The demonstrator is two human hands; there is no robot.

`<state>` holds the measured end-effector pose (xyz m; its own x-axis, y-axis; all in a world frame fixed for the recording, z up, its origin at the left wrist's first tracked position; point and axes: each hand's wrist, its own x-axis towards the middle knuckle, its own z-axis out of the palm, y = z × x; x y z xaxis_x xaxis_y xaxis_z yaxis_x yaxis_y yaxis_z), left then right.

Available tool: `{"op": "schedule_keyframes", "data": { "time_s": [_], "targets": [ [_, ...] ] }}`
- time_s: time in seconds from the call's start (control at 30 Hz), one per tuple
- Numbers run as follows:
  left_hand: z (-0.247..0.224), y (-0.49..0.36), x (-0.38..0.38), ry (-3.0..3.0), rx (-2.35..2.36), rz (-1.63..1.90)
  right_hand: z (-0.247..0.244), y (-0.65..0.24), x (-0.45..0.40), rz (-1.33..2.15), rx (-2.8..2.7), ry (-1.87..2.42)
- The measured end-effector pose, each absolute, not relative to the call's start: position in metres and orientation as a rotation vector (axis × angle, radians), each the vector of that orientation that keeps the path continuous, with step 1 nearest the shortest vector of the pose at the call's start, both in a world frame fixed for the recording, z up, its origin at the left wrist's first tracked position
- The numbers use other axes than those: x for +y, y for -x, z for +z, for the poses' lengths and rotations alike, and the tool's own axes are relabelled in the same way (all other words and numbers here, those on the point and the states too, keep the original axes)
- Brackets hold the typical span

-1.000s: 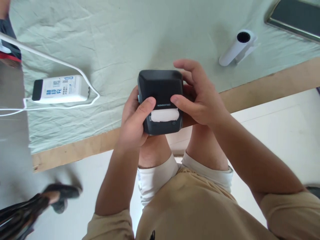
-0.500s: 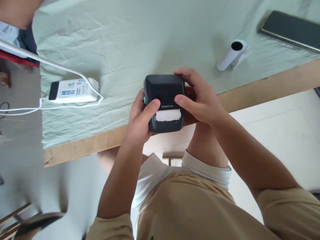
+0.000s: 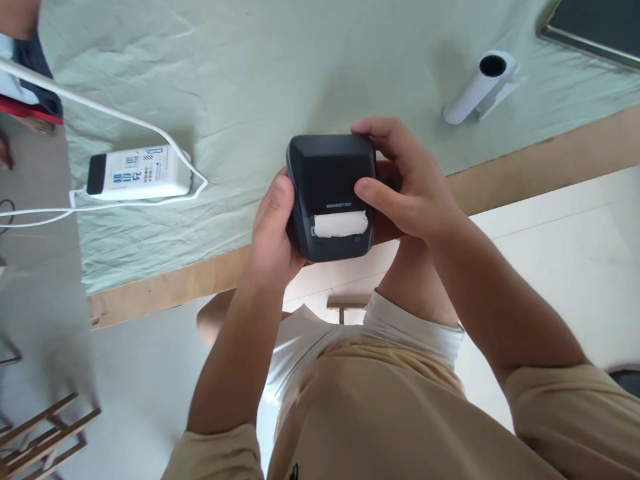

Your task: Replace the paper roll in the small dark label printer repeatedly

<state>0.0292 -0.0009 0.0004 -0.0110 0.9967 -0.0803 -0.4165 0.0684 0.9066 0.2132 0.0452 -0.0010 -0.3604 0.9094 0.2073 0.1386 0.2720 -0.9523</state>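
A black label printer (image 3: 333, 177) is held up over the table's front edge, with white paper (image 3: 341, 224) showing at its slot. My left hand (image 3: 274, 230) grips the printer's left side, the thumb lying along that edge and the other fingers hidden behind. From the right, my right hand (image 3: 410, 180) holds it too: the thumb presses on its top face and the index finger curls over the far right corner. The printer's lid appears closed.
On the pale green tablecloth (image 3: 260, 67), a white power bank (image 3: 140, 172) with white cables (image 3: 125, 127) lies at left. A white paper roll (image 3: 475, 90) and a dark flat device (image 3: 595, 30) are at right. Another person's arm (image 3: 20, 17) shows at upper left. A wooden stool (image 3: 50, 437) stands lower left.
My left thumb has slid from the printer's top face to its left edge. The printer appears slightly larger and higher in view. The right hand keeps its hold.
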Motion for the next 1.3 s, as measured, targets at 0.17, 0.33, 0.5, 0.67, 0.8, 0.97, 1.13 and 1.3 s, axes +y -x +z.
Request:
{"op": "schedule_keyframes", "data": {
  "time_s": [0.17,0.33,0.5,0.67,0.8,0.97,1.13,1.3],
  "targets": [
    [-0.004,-0.028,0.003,-0.702,1.028,1.373,-0.001,-0.214,0.045,1.142,-1.729,0.987],
    [-0.009,-0.026,0.003,-0.747,1.107,1.428,-0.008,-0.221,0.047,1.145,-1.761,0.997],
    [-0.007,-0.027,0.004,-0.787,1.071,1.456,-0.012,-0.226,0.046,1.102,-1.829,0.957],
    [-0.008,-0.028,0.006,-0.786,1.106,1.472,0.003,-0.217,0.038,0.694,-1.723,0.952],
    [-0.008,-0.028,0.006,-0.747,1.146,1.456,0.032,-0.207,0.035,0.593,-1.617,1.076],
    [-0.001,-0.03,0.005,-0.616,1.005,1.406,0.047,-0.205,0.041,0.451,-1.706,1.087],
    [0.002,-0.032,0.004,-0.683,0.949,1.35,0.042,-0.202,0.051,0.42,-2.165,1.181],
    [0.0,-0.029,0.002,-0.768,1.021,1.315,0.062,-0.201,0.059,0.543,-2.451,1.347]
  ]
}}
